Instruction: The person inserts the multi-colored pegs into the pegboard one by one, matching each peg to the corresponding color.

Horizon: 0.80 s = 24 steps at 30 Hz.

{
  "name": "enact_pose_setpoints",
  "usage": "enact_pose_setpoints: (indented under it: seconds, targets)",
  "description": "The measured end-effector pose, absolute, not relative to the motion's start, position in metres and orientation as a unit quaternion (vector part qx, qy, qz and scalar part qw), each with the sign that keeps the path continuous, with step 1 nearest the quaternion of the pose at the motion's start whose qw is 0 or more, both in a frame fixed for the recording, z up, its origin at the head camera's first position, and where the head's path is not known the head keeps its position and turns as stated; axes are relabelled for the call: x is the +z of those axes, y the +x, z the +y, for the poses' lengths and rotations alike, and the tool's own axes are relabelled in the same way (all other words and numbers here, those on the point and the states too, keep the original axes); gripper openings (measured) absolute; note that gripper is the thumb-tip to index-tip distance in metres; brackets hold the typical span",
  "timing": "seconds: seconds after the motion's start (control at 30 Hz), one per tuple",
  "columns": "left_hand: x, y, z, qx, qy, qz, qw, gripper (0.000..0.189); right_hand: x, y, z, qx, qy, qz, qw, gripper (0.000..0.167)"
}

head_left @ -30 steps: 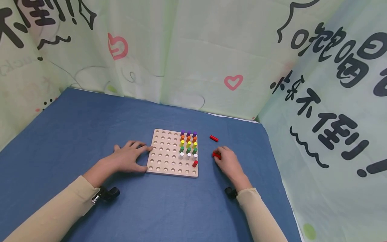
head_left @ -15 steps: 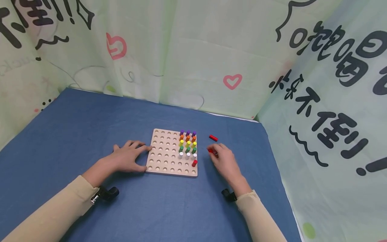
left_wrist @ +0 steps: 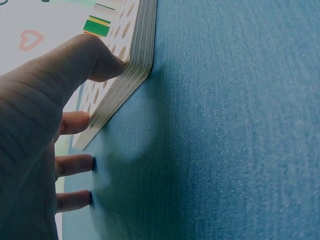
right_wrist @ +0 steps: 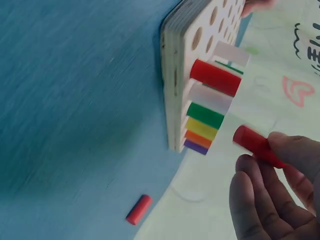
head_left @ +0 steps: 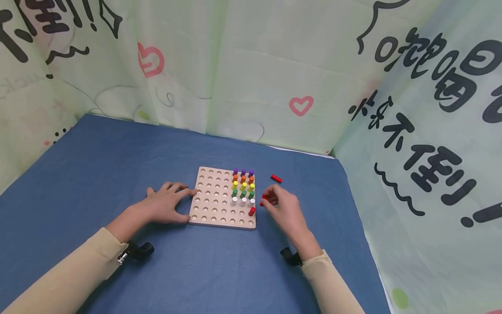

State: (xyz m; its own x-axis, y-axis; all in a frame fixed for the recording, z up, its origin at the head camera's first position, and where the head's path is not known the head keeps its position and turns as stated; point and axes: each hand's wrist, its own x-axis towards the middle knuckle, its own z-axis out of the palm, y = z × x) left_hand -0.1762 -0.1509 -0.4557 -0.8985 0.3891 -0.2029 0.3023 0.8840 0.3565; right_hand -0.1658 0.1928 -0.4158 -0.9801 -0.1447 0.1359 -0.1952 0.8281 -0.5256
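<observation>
A square wooden pegboard [head_left: 213,196] with rows of round holes lies flat on the blue table. My left hand [head_left: 166,204] spreads along its left side, with the thumb and a fingertip touching the edge and corner. My right hand [head_left: 283,205] pinches a red peg [right_wrist: 257,145] between thumb and fingers, just right of the board. Purple, orange, yellow, green and white pegs stand in rows of three at the board's right side. In front of the white ones stands a single red peg [head_left: 252,211] in the rightmost column.
Another red peg [head_left: 276,179] lies loose on the blue cloth [head_left: 157,274], behind the right hand and right of the board. A pale printed curtain [head_left: 251,78] encloses the table at the back and sides.
My right hand has lifted the red peg off the cloth and carried it left toward the board, turning it more upright. The left hand stays at the board's edge.
</observation>
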Motion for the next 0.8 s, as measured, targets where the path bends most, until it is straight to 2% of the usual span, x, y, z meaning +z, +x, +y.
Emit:
enact_pose_setpoints:
  seconds: [0.27, 0.8]
  targets:
    - [-0.454, -0.176, -0.15, 0.16, 0.179, 0.961, 0.137, 0.079, -0.419, -0.16, 0.182, 0.274, 0.099, -0.955, 0.061, 0.016]
    - [-0.455, -0.176, -0.15, 0.155, 0.181, 0.962, 0.136, 0.079, -0.434, -0.166, 0.163, 0.229, 0.118, -0.965, 0.051, 0.013]
